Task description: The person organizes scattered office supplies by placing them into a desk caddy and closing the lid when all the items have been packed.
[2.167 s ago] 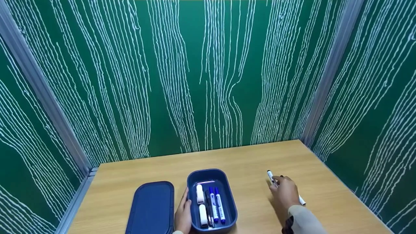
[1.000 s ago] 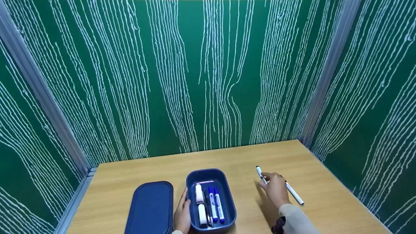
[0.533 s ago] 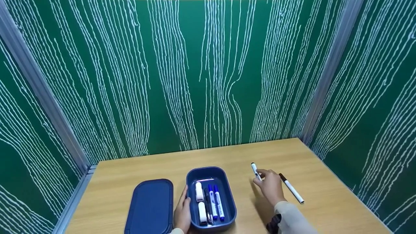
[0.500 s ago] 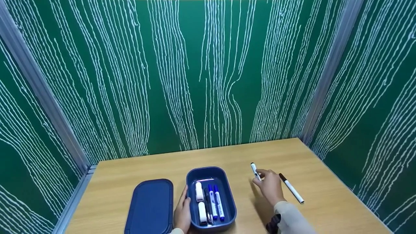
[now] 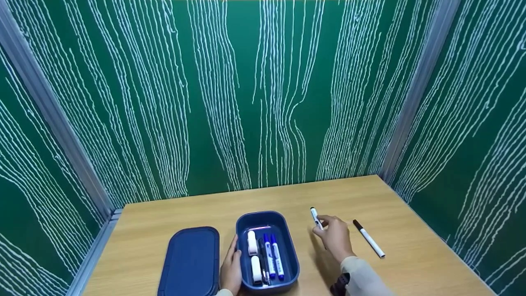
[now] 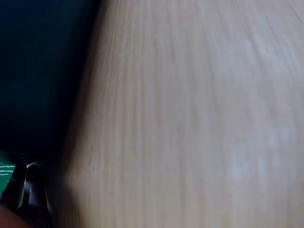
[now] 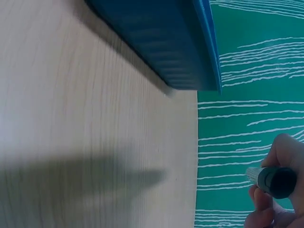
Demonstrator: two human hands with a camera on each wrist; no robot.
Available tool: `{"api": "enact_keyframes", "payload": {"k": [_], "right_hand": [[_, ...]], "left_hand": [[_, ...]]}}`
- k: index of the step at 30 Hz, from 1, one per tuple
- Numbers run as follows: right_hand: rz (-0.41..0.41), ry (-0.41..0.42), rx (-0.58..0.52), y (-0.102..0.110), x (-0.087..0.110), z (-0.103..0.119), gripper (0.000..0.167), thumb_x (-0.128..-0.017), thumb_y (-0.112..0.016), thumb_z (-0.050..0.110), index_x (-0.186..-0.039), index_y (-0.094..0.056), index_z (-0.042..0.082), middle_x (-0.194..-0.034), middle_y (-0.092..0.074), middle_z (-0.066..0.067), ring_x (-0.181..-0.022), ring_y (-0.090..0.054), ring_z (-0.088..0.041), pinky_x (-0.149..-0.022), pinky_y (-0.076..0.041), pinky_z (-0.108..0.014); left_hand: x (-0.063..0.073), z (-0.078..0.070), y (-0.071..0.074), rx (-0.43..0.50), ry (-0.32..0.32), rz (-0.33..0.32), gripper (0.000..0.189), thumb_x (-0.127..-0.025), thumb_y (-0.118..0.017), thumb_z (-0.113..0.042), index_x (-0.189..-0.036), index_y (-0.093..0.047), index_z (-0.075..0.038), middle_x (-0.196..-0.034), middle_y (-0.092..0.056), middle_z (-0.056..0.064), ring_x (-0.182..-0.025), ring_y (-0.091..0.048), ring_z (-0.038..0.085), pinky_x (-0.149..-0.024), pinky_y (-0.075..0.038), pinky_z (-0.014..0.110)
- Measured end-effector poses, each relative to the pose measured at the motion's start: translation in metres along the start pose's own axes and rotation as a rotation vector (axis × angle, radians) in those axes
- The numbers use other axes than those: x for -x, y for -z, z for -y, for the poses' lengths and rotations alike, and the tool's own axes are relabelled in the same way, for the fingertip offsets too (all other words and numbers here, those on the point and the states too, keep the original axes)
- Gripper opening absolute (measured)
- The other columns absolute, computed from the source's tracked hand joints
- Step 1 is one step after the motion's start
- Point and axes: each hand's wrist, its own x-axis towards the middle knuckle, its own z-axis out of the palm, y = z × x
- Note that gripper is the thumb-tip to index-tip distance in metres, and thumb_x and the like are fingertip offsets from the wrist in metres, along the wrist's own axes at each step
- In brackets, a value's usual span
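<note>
A white marker with a black cap (image 5: pixel 314 213) is pinched between the thumb and fingers of my right hand (image 5: pixel 336 237), above the table to the right of the box. The right wrist view shows one dark end of this marker (image 7: pixel 279 182) close up. My left hand (image 5: pixel 231 271) rests with extended fingers against the left wall of a dark blue open box (image 5: pixel 292 250). Inside the box lie two blue-capped markers (image 5: pixel 275 257), two small white rounded objects (image 5: pixel 252 242) and a dark slim pen-like item (image 5: pixel 263 259). In the left wrist view, fingers (image 6: pixel 34 192) show darkly beside the box.
A dark blue lid (image 5: pixel 192 261) lies flat left of the box. A white marker with a dark brown cap (image 5: pixel 369 239) lies on the wooden table (image 5: pixel 197 211), right of my right hand. Green panels with white wavy lines (image 5: pixel 213 164) stand behind and at both sides.
My right hand has lifted the black-capped marker and carried it left toward the box, uncovering the brown-capped marker. The left hand has stayed against the box.
</note>
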Motion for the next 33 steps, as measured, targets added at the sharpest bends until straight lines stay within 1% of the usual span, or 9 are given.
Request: {"api": "enact_keyframes", "payload": {"k": [2,9,12,16,19,25,33], "right_hand": [[0.007,-0.01,-0.023,-0.003,0.001,0.003,0.039,-0.079,-0.073,0.011,-0.117,-0.071,0.005,-0.09,-0.067,-0.01,-0.049,-0.05,-0.01,-0.043,-0.04,-0.022],[0.035,-0.048,-0.056,-0.014,0.002,0.011,0.038,-0.078,-0.072,0.008,-0.116,-0.071,0.004,-0.088,-0.064,-0.01,-0.051,-0.05,-0.01,-0.041,-0.039,-0.021],[0.047,-0.047,-0.076,-0.019,0.003,0.015,0.038,-0.078,-0.071,0.007,-0.116,-0.071,0.004,-0.087,-0.063,-0.01,-0.051,-0.05,-0.011,-0.041,-0.04,-0.021],[0.027,0.0,-0.068,-0.025,0.005,0.02,0.035,-0.076,-0.073,0.008,-0.11,-0.072,0.003,-0.081,-0.063,-0.006,-0.057,-0.051,-0.011,-0.047,-0.041,-0.022],[-0.003,0.031,-0.052,-0.029,0.005,0.023,0.031,-0.074,-0.076,0.008,-0.104,-0.073,0.004,-0.076,-0.063,-0.004,-0.063,-0.052,-0.012,-0.052,-0.041,-0.022],[-0.012,0.052,-0.064,-0.034,0.005,0.027,0.03,-0.072,-0.076,0.008,-0.102,-0.074,0.003,-0.075,-0.063,-0.003,-0.065,-0.054,-0.013,-0.055,-0.044,-0.025],[-0.002,0.044,-0.075,-0.041,0.007,0.032,0.03,-0.07,-0.076,0.009,-0.099,-0.074,0.004,-0.073,-0.061,-0.001,-0.064,-0.052,-0.012,-0.055,-0.043,-0.024]], "left_hand": [[0.0,0.0,0.0,0.001,0.005,0.005,0.048,-0.103,-0.041,-0.028,-0.15,-0.041,-0.035,-0.155,-0.041,0.011,-0.138,-0.04,0.041,-0.104,-0.035,0.065],[-0.001,0.002,0.0,0.009,-0.001,0.0,0.047,-0.103,-0.042,-0.028,-0.149,-0.042,-0.037,-0.154,-0.041,0.01,-0.139,-0.04,0.04,-0.105,-0.036,0.064],[-0.001,0.002,0.0,0.007,-0.002,-0.003,0.047,-0.103,-0.042,-0.028,-0.149,-0.042,-0.038,-0.154,-0.041,0.01,-0.138,-0.04,0.04,-0.105,-0.036,0.063],[0.0,0.002,0.001,-0.003,-0.033,-0.023,0.047,-0.102,-0.043,-0.027,-0.148,-0.044,-0.035,-0.153,-0.044,0.01,-0.137,-0.042,0.039,-0.103,-0.038,0.061],[0.001,0.002,0.001,-0.009,-0.053,-0.033,0.047,-0.101,-0.044,-0.026,-0.148,-0.045,-0.034,-0.152,-0.045,0.009,-0.137,-0.043,0.038,-0.103,-0.039,0.06],[0.0,0.002,0.0,-0.007,-0.031,-0.016,0.048,-0.102,-0.042,-0.027,-0.15,-0.043,-0.033,-0.154,-0.042,0.009,-0.138,-0.04,0.039,-0.105,-0.036,0.063],[0.0,0.002,0.0,0.018,-0.017,0.003,0.048,-0.103,-0.041,-0.026,-0.15,-0.041,-0.036,-0.155,-0.04,0.009,-0.141,-0.037,0.039,-0.108,-0.033,0.063]]}}
